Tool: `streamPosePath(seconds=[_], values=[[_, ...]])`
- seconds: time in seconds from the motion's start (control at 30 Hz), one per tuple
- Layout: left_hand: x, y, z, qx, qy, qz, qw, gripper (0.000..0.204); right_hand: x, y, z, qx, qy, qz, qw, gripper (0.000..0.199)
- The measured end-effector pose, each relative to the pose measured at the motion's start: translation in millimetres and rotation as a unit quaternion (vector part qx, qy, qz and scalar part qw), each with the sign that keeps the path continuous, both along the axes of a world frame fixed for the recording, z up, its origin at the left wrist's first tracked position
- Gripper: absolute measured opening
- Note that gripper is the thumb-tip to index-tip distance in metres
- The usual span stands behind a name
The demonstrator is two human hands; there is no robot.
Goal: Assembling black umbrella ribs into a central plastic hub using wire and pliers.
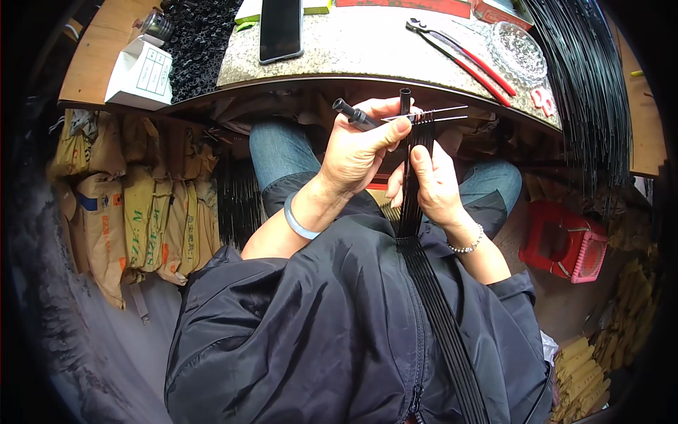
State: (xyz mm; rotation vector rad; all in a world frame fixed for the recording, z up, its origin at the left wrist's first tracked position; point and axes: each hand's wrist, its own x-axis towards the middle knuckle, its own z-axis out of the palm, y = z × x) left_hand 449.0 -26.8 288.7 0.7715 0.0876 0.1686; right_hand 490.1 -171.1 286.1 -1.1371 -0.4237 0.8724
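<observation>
In the head view, the step in hand looks like threading the black strands (436, 304) across two thin rods (450, 109); the next move seems to call for a steady grip and evenly spaced strands. The left hand (353, 152) is closed around a black tube (351, 113), thumb near the rods; the right hand (438, 187) pinches the strands just below them, and these run down over the jacket (304, 311). Counted: two rods; on the counter (353, 49), one phone (281, 28), one pair of pliers (489, 68), one glass dish (519, 53). The strands are too close to count.
</observation>
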Motion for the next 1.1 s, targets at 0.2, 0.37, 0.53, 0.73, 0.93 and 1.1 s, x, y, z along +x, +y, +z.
streamPosePath(seconds=[0.2, 0.37, 0.53, 0.73, 0.93, 1.1], values=[[-2, 3, 10, -0.041, 0.01, -0.043, 0.998, 0.026, 0, 1, 4, 0.005, -0.005, 0.012, 1.0, 0.038], [-7, 0, 12, -0.055, 0.037, -0.019, 0.998, 0.027, -2, 1, 5, 0.019, -0.012, 0.02, 1.0, 0.04], [-4, 6, 7, -0.005, 0.03, -0.027, 0.999, 0.03, -3, 3, 5, 0.01, -0.009, 0.02, 1.0, 0.038], [-1, 7, 3, -0.036, 0.054, -0.058, 0.996, 0.021, -4, 3, 7, 0.004, -0.011, -0.005, 1.0, 0.036], [-4, 3, 2, 0.048, 0.036, 0.008, 0.998, 0.014, -4, 2, 2, 0.012, -0.008, -0.002, 1.0, 0.04], [-5, 6, 3, 0.077, 0.036, 0.028, 0.996, 0.014, -4, 4, 5, 0.006, -0.007, 0.021, 1.0, 0.039]])
